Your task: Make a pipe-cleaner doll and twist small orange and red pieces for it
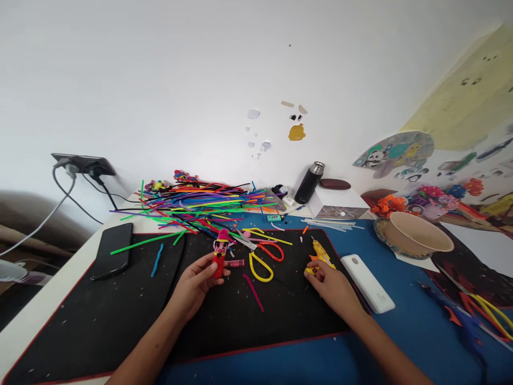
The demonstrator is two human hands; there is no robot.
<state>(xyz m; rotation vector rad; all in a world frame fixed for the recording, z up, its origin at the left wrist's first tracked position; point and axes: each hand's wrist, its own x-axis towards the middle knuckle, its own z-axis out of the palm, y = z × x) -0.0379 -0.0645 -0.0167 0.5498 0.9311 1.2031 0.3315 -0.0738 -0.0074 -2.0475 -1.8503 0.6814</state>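
To handle this well, I judge that the small red figure [218,269] wants a light pinch low on its body, so the pink hat and the face stay unsquashed. From where I sit, my left hand [203,277] has it just so, closed around the red part with thumb and fingers, the figure standing nearly upright. My right hand [329,280] grips the yellow glue gun [321,252] by its near end, nozzle pointing far and a little left. I would mind that nozzle, which may be hot, and would bring it no closer than needed to the left fingertips. The open scissors [253,246] lie between my hands, so I would pass on the near side of them, over the mat [280,321].

The figure lies within the left hand, its head rising out on the far side, well left of the right hand. The glue gun rests in the right hand's fingers, left of the white power bank [366,283].
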